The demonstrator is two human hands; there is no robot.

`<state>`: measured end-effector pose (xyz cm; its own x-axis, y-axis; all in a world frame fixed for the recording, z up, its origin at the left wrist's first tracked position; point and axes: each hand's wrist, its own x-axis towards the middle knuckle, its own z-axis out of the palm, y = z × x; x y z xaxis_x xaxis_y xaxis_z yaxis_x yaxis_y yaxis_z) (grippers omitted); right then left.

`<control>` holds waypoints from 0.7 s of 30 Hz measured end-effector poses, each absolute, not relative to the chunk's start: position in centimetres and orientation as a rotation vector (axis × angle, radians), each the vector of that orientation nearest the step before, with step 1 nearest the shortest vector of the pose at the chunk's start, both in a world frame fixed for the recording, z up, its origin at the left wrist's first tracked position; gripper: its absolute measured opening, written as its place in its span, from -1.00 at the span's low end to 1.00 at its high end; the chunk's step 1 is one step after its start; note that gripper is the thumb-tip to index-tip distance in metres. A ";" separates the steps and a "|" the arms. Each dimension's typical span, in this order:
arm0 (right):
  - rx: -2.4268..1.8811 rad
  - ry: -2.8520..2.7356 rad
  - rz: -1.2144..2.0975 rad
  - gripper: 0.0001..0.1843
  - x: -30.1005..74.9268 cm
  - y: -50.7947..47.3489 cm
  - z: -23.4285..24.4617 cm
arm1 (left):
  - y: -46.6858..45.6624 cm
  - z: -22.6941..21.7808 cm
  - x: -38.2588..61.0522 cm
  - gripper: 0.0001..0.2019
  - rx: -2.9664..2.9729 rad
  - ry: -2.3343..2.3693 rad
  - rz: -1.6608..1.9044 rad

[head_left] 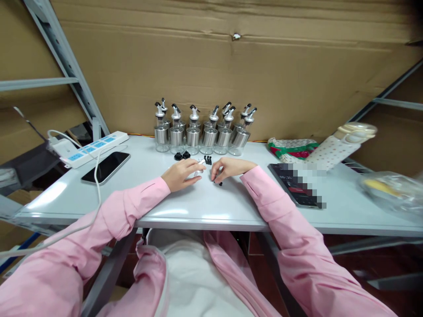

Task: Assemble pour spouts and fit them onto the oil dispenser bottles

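Observation:
My left hand (181, 174) rests on the white table (205, 207) with its fingers curled round a small white part (199, 164). My right hand (227, 169) lies just to the right, fingers bent down onto the tabletop beside a tiny black piece (220, 183). Between and beyond the hands lie a few small black parts (208, 160) and two black caps (182, 155). Behind them stands a cluster of several glass and steel pourer bottles (205, 132) against the cardboard wall.
A black phone (106, 167) and a white power strip (89, 149) with a cable lie at the left. A dark tablet (291, 182), a patterned cloth bundle (291, 147), a perforated white object (340, 147) and a plastic bag (393, 189) sit at the right.

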<state>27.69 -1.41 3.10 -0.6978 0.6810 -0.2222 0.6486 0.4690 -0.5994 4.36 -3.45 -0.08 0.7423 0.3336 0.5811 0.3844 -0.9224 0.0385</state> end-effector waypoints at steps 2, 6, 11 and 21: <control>-1.193 -2.636 1.074 -0.73 27.6 -1.4 3.1 | -3.4 -0.1 4.4 -0.72 -2.849 -0.577 -0.930; -1.219 -2.561 1.051 -0.71 27.6 -1.4 3.3 | -3.4 -0.1 4.4 -0.71 -2.867 -0.585 -0.890; -1.275 -2.471 0.992 -0.70 28.2 -1.4 3.9 | -3.5 0.0 4.4 -0.71 -2.864 -0.563 -0.923; -1.348 -2.511 1.109 -0.63 28.3 -0.7 2.9 | -3.6 0.2 4.4 -0.75 -2.836 -0.492 -0.982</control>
